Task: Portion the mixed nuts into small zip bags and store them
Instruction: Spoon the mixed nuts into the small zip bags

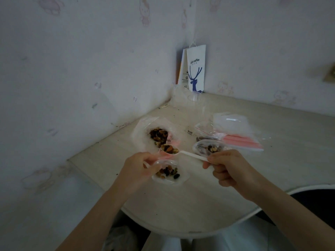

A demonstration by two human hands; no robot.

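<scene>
While the right hand (pixel 228 166) is pinching the far end of a white plastic spoon (pixel 190 154) between thumb and curled fingers, the left hand (pixel 139 167) is gripping the pink-striped mouth of a small zip bag (pixel 170 176) and holding it open just below the spoon's bowl. The spoon is carrying a heaped load of mixed nuts (pixel 169 149), glossy brown, tan and dark pieces of irregular shape, and it is hovering between the big clear supply bag (pixel 140 132) and the small one. So the filling step is looking mid-way: the small zip bag is already holding a shallow layer of nuts and is lying slack on the pale table (pixel 199 205).

The next move is probably calling for a gentle tilt of the spoon over the opening, with the left fingers keeping the thin film spread, since the limp plastic is likely to fold shut and let round pieces roll off.

Near the right hand a second filled bag (pixel 208 148) is lying, crinkled and rounded, and beyond it a flat stack of empty zip bags (pixel 233 124) with red seal strips is waiting.
</scene>
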